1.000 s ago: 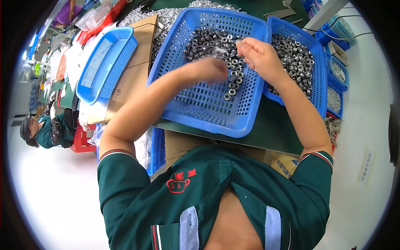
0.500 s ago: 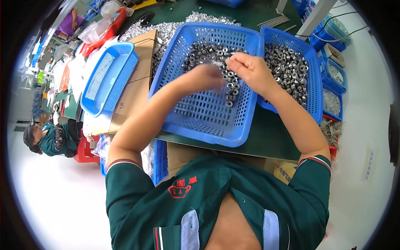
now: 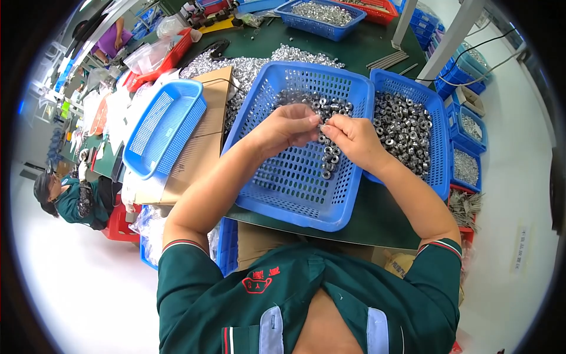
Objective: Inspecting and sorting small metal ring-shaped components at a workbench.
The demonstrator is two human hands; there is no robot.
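Above a large blue perforated basket (image 3: 348, 203), my left hand (image 3: 288, 128) and my right hand (image 3: 357, 139) meet with fingertips nearly touching. Each is pinched closed; whatever lies between the fingertips is too small and too covered to name. Short silver metal rings (image 3: 329, 162) with dark sides lie below in the basket, heaped toward its far side, with a few trailing nearer under my right hand. Part of that heap is hidden by my hands. A second blue basket (image 3: 443, 159), close to my right wrist, holds many similar metal rings (image 3: 404, 131).
Shiny small metal parts (image 3: 236, 69) are spread beyond the basket. At left, a light-blue basket (image 3: 162, 133) rests on cardboard (image 3: 206, 118). Metal rods (image 3: 386, 61) lie near a white post (image 3: 407, 26). A seated co-worker (image 3: 73, 192) is far left.
My left hand, blurred and apart before, has come right to meet my right hand at the fingertips. The whole view has shifted, showing more of the far table.
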